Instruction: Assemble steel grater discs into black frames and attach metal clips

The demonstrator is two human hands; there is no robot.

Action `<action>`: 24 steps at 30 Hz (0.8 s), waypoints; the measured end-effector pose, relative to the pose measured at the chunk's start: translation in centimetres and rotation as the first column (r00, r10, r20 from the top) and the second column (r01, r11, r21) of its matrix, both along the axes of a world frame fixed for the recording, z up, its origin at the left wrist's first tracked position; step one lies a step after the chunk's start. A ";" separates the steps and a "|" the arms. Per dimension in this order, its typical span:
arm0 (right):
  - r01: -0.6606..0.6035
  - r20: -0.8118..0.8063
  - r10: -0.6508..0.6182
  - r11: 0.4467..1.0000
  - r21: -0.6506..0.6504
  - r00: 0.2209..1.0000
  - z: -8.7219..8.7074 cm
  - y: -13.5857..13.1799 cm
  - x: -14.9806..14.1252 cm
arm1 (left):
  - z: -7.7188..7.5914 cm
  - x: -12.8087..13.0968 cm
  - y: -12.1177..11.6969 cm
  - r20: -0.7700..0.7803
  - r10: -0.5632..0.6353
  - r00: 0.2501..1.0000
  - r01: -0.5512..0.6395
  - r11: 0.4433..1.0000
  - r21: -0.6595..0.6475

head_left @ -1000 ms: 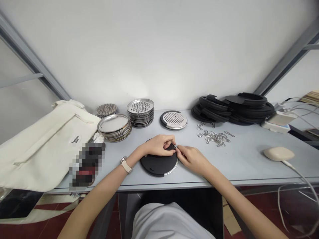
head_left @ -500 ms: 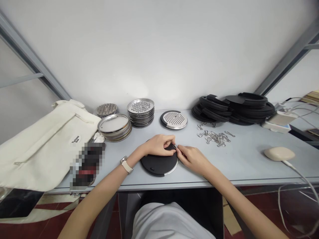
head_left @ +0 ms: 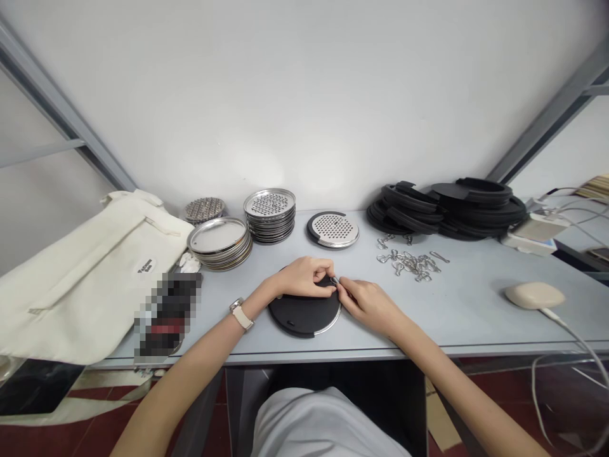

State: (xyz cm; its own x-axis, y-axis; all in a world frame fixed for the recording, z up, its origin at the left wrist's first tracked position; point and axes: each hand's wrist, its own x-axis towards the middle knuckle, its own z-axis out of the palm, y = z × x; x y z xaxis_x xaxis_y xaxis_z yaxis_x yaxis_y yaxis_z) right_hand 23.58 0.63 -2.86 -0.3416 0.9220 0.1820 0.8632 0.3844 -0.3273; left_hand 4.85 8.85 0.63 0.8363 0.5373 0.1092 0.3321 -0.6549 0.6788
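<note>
A round black disc (head_left: 307, 312) with a shiny metal rim on its right side lies flat on the table before me. My left hand (head_left: 304, 277) rests over its upper part, with curled thumb and forefinger at its right edge. My right hand (head_left: 366, 303) pinches a small metal wire clip (head_left: 335, 279), whose end reaches between the left thumb and forefinger. Whether the clip is hooked onto the disc is hidden by the fingers. Similar loose clips (head_left: 412, 263) lie in a pile to the right.
Stacked metal grater plates (head_left: 269, 216) and plain metal discs (head_left: 219, 241) stand at left. Behind my hands lies a grater disc with a black edge (head_left: 333, 229). Black rings (head_left: 404, 208) are heaped at back right. A cream bag (head_left: 95, 279) and a corded beige device (head_left: 534, 294) flank the work area.
My hands, the clip and the disc keep nearly the same pose. The view has shifted very slightly.
</note>
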 end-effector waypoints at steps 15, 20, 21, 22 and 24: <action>0.004 0.014 -0.004 1.000 -0.007 1.000 0.3 -0.1 -0.1 | 0.0 0.0 0.1 0.017 0.005 1.000 -0.003 0.998 -0.069; -0.005 0.023 0.005 1.000 -0.011 1.000 0.3 -0.1 -0.1 | -0.1 0.0 0.2 0.038 -0.012 0.999 0.016 0.995 -0.094; -0.007 0.025 0.007 1.000 -0.013 1.000 0.3 -0.1 0.0 | -0.2 0.0 0.2 0.039 -0.015 0.999 0.018 0.995 -0.096; -0.007 0.028 0.007 1.000 -0.013 1.000 0.2 -0.1 0.0 | -0.2 0.0 0.2 0.039 -0.016 0.999 0.020 0.995 -0.097; -0.005 0.030 0.005 1.000 -0.012 1.000 0.2 -0.1 0.0 | -0.2 0.0 0.2 0.036 -0.016 0.999 0.019 0.995 -0.100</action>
State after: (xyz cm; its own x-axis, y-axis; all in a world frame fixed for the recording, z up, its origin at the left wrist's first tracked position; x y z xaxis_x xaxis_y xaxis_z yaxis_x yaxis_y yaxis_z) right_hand 23.57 0.57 -2.68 -0.3513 0.9224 0.1606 0.8708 0.3849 -0.3059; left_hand 4.86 9.10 0.42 0.8423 0.5322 0.0851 0.2959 -0.5885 0.7524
